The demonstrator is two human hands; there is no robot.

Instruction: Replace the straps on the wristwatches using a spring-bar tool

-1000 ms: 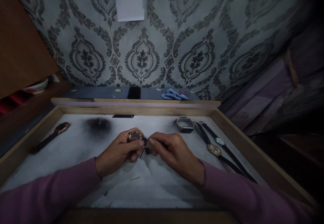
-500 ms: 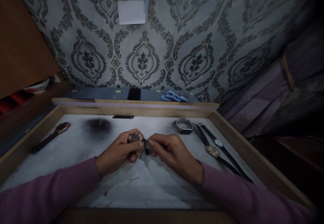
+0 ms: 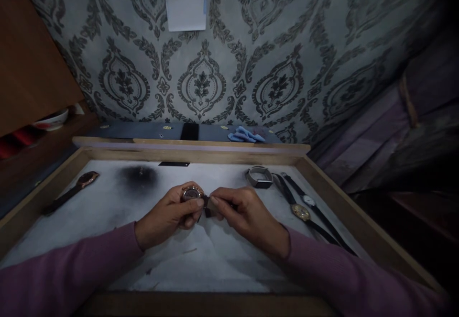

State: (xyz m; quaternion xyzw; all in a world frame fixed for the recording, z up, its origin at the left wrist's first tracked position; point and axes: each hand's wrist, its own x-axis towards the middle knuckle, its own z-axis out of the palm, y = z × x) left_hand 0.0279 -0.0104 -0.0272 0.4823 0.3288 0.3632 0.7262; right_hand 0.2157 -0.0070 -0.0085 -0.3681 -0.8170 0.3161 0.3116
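Above the middle of a shallow wooden tray with a pale lining (image 3: 172, 269), my left hand (image 3: 175, 209) grips a round wristwatch (image 3: 191, 193) with a gold-toned case. Its thumb presses at the right side of the case. Close beside it, my right hand (image 3: 238, 207) pinches the dark watch strap (image 3: 207, 201) between thumb and fingers. A dark end of the strap hangs below the fingertips. Most of the strap is hidden by the fingers, and I cannot make out how it joins the case.
A brown-strapped watch (image 3: 86, 179) lies on the left. At the right are a grey-banded watch (image 3: 260, 177), a gold-faced watch (image 3: 300, 212) and a white-faced watch (image 3: 309, 201). A thin black strip (image 3: 174, 164) rests by the back edge; a blue cloth (image 3: 246, 134) sits beyond it.
Both hands keep nearly the same hold on the watch and its strap. The whole view has shifted very slightly.
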